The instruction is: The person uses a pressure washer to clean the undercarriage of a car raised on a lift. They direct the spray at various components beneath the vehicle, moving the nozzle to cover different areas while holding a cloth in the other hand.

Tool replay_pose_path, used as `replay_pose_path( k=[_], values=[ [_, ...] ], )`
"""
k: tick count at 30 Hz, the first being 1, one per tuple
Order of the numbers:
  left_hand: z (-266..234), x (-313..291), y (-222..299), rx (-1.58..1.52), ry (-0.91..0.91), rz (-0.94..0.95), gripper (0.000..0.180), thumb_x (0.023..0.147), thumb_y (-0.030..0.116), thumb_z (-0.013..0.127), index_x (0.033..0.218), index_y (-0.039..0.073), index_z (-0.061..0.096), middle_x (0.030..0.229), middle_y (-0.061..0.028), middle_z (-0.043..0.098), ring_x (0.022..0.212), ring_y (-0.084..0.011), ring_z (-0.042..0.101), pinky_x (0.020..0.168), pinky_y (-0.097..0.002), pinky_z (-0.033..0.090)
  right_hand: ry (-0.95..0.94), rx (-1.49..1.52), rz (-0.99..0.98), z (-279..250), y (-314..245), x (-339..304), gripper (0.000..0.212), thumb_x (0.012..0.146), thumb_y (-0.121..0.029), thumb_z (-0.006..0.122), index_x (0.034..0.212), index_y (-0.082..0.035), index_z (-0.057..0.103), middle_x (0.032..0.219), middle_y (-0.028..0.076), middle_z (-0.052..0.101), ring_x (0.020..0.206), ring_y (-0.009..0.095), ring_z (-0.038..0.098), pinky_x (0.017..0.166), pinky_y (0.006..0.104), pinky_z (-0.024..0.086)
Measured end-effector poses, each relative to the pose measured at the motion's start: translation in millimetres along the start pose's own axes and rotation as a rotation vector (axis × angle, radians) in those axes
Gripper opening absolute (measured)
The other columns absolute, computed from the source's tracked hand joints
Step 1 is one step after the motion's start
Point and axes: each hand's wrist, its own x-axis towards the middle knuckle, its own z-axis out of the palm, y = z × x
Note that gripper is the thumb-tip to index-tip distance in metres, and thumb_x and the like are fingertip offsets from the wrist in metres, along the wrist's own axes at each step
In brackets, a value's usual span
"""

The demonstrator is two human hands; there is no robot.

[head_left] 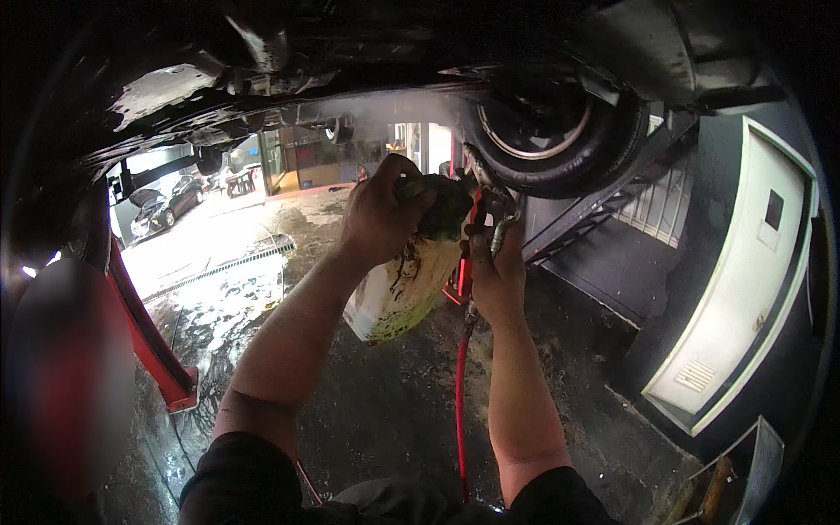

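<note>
Overhead is the dark underside of a raised car, with a wheel at the upper right. My left hand is closed round the dark, grimy top of a stained whitish-yellow container, which hangs below it. Beside it, my right hand grips a metal spray gun whose tip points up at the underside. From the gun a red hose runs down between my forearms. Pale mist hangs near the nozzle. The container's upper part is partly hidden by my fingers.
A red lift post stands at the left, near a blurred red-and-grey shape. To the right are a white door and a metal staircase. The floor is dark and wet-looking. Another car stands far left.
</note>
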Motion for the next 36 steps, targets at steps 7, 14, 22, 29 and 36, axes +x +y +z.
replay_pose_path(
  k=[7,14,22,29,36],
  values=[
    [-55.2,9.9,-41.7,0.052,0.112,0.018,0.036,0.093,0.024,0.077,0.120,0.009,0.059,0.103,-0.0165,0.074,0.098,-0.0304,0.074,0.087,-0.0425,0.056,-0.063,0.114,-0.122,70.9,-12.5,31.6,0.047,0.111,-0.018,0.056,0.154,-0.009,0.037,0.119,0.009,0.067,0.100,0.016,0.068,0.084,0.0311,0.057],
    [-124.7,2.9,-52.3,0.080,0.174,0.020,0.033,0.093,0.022,0.077,0.118,0.007,0.061,0.103,-0.0165,0.073,0.098,-0.0300,0.073,0.088,-0.0413,0.056,-0.093,0.032,-0.202,116.1,-66.9,27.5,0.055,0.110,-0.024,0.057,0.156,-0.006,0.034,0.130,0.019,0.064,0.111,0.030,0.068,0.094,0.0421,0.056],
    [-184.3,-45.7,-52.6,-0.223,0.224,0.208,0.034,0.091,0.020,0.078,0.116,0.004,0.062,0.106,-0.0152,0.075,0.103,-0.0260,0.074,0.089,-0.0401,0.056,-0.093,0.092,-0.527,130.7,-138.5,-35.1,0.066,0.108,-0.018,0.060,0.158,0.006,0.026,0.135,0.032,0.057,0.126,0.049,0.064,0.103,0.0556,0.053],
    [-213.1,-49.9,-89.5,-0.569,0.208,0.171,0.027,0.093,0.010,0.070,0.118,0.003,0.060,0.102,-0.0059,0.068,0.094,-0.0158,0.065,0.087,-0.0335,0.054,-0.021,-0.147,-0.609,162.3,-171.0,-42.6,0.080,0.096,-0.004,0.066,0.162,0.009,0.022,0.133,0.032,0.058,0.117,0.048,0.066,0.097,0.0544,0.053],
    [-242.7,-28.9,-159.3,-0.705,0.232,0.242,0.027,0.097,0.011,0.069,0.122,0.004,0.060,0.109,-0.0064,0.069,0.094,-0.0138,0.063,0.084,-0.0321,0.053,0.082,-0.275,-0.618,227.2,-194.0,-40.4,0.087,0.092,-0.014,0.070,0.162,0.007,0.024,0.116,0.022,0.060,0.099,0.037,0.067,0.083,0.0534,0.047]
  ],
)
